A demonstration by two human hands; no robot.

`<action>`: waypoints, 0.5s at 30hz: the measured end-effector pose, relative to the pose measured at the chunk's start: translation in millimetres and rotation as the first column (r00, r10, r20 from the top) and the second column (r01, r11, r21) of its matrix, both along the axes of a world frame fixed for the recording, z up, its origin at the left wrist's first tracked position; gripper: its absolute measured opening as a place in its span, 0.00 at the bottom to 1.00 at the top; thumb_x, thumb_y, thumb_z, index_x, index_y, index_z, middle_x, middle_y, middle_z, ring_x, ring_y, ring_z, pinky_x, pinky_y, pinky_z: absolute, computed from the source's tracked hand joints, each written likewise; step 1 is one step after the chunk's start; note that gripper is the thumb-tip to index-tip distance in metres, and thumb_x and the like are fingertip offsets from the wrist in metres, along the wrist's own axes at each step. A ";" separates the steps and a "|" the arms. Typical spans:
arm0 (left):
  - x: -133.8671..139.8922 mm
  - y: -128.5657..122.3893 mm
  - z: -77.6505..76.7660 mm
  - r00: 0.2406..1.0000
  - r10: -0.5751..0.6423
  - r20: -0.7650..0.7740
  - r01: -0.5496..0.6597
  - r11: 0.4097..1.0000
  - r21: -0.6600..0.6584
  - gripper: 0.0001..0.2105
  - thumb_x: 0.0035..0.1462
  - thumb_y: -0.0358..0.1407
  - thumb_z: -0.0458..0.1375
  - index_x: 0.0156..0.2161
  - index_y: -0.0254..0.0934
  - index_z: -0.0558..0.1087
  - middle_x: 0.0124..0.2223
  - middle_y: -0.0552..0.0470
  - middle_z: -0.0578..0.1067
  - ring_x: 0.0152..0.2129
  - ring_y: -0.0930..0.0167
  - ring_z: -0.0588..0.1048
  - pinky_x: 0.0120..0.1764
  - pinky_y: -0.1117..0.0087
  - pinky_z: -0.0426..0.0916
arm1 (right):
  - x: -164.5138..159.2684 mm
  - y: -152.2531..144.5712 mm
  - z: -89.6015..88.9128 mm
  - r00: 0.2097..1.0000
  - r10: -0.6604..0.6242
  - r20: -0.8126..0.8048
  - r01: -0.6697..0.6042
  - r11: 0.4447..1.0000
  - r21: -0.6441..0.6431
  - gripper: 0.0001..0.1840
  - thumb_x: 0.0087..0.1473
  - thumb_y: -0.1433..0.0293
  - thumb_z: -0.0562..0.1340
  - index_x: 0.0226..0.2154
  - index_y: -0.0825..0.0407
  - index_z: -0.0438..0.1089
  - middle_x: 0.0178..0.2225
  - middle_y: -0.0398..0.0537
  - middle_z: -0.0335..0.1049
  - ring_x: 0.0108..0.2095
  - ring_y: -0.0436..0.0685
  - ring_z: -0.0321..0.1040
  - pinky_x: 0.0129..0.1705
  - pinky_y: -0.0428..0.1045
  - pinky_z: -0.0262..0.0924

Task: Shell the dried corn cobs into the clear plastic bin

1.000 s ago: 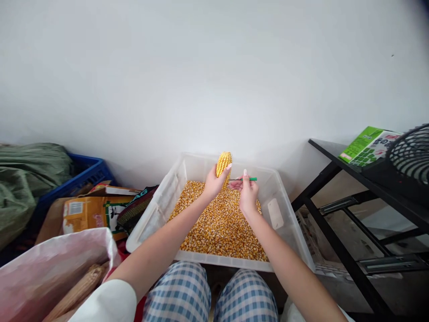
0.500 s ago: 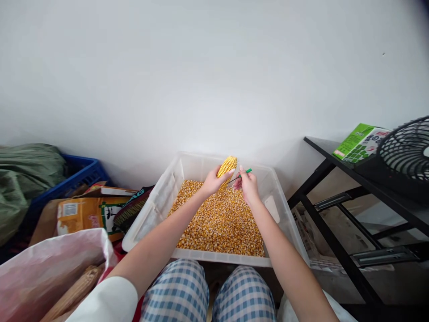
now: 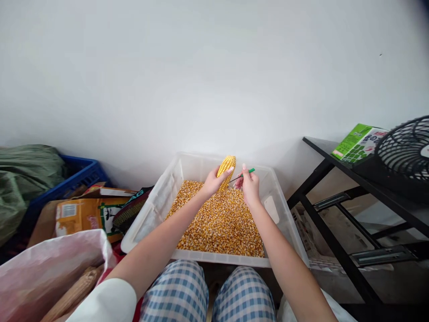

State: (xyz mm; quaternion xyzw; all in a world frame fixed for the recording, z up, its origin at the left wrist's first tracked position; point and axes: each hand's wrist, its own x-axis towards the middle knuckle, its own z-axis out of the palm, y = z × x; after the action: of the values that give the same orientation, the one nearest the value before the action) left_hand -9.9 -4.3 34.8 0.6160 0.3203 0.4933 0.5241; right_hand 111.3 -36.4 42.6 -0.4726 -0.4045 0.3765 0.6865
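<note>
An ear of corn with yellow kernels is gripped in my left hand, tilted above a translucent plastic bin. Close on its right, my right hand is closed around a screwdriver with a green handle and a thin dark shaft. The shaft points left toward the corn's lower side; whether its tip touches the kernels I cannot tell. Loose corn kernels cover the bottom of the bin beneath both hands.
At lower left, an open white sack holds bare corncobs. Beyond it are an orange package and a blue crate. A black metal frame on the right carries a green box and a fan.
My right hand and the screwdriver have shifted slightly to the right, away from the corn. My left hand keeps its hold on the ear, almost unmoved.
</note>
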 end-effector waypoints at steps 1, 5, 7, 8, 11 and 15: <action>-0.4 0.8 -0.3 1.000 -0.003 0.031 0.005 0.999 -0.051 0.24 0.48 0.51 0.54 0.44 0.32 0.67 0.31 0.49 0.72 0.23 0.72 0.70 0.27 0.71 0.65 | -1.3 -1.0 0.5 1.000 -0.017 -0.013 0.017 0.999 0.028 0.22 0.47 0.51 0.54 0.21 0.53 0.61 0.11 0.39 0.61 0.11 0.47 0.57 0.14 0.42 0.53; -1.7 2.9 -0.2 0.991 -0.005 0.135 0.026 0.988 -0.154 0.25 0.48 0.51 0.54 0.45 0.33 0.65 0.27 0.51 0.69 0.18 0.73 0.68 0.20 0.73 0.63 | -7.4 -3.7 1.6 0.999 -0.023 -0.024 0.025 0.997 0.070 0.22 0.48 0.51 0.54 0.22 0.54 0.63 0.12 0.41 0.63 0.13 0.47 0.61 0.16 0.42 0.57; -1.2 3.1 0.1 0.988 -0.006 0.155 0.030 0.988 -0.153 0.25 0.47 0.51 0.55 0.44 0.33 0.66 0.26 0.51 0.69 0.18 0.73 0.68 0.20 0.74 0.63 | -10.1 -4.1 1.2 1.000 -0.012 -0.020 0.013 0.998 0.068 0.22 0.47 0.50 0.54 0.23 0.54 0.63 0.13 0.41 0.64 0.14 0.48 0.62 0.17 0.43 0.57; -0.7 3.2 0.0 0.988 -0.004 0.157 0.028 0.989 -0.149 0.25 0.47 0.51 0.55 0.44 0.33 0.66 0.27 0.51 0.69 0.18 0.74 0.68 0.20 0.74 0.63 | -11.3 -4.4 0.8 1.000 -0.011 -0.015 0.012 0.998 0.066 0.23 0.47 0.50 0.54 0.23 0.54 0.63 0.13 0.41 0.64 0.14 0.48 0.63 0.17 0.43 0.58; 0.7 4.7 -1.6 0.989 0.038 0.144 -0.021 0.993 -0.114 0.25 0.48 0.50 0.55 0.45 0.32 0.67 0.30 0.50 0.70 0.22 0.73 0.68 0.23 0.74 0.63 | -15.8 -6.4 -1.1 0.999 -0.029 0.030 0.026 0.997 0.076 0.23 0.47 0.50 0.53 0.24 0.54 0.63 0.14 0.42 0.66 0.15 0.48 0.64 0.19 0.43 0.59; 0.1 8.5 -4.3 0.984 0.155 0.092 -0.150 0.987 -0.064 0.25 0.48 0.50 0.54 0.43 0.30 0.68 0.33 0.47 0.71 0.29 0.70 0.70 0.32 0.73 0.64 | -23.8 -10.7 -4.3 0.984 -0.094 0.149 0.072 0.987 0.145 0.21 0.48 0.52 0.53 0.26 0.54 0.64 0.18 0.43 0.68 0.18 0.48 0.65 0.24 0.44 0.61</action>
State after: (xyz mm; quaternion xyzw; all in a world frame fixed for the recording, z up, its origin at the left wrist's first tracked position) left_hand -9.8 4.2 30.5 0.5499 0.3547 0.5518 0.5170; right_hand 87.5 -47.1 38.3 -0.4678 -0.4621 0.2804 0.6993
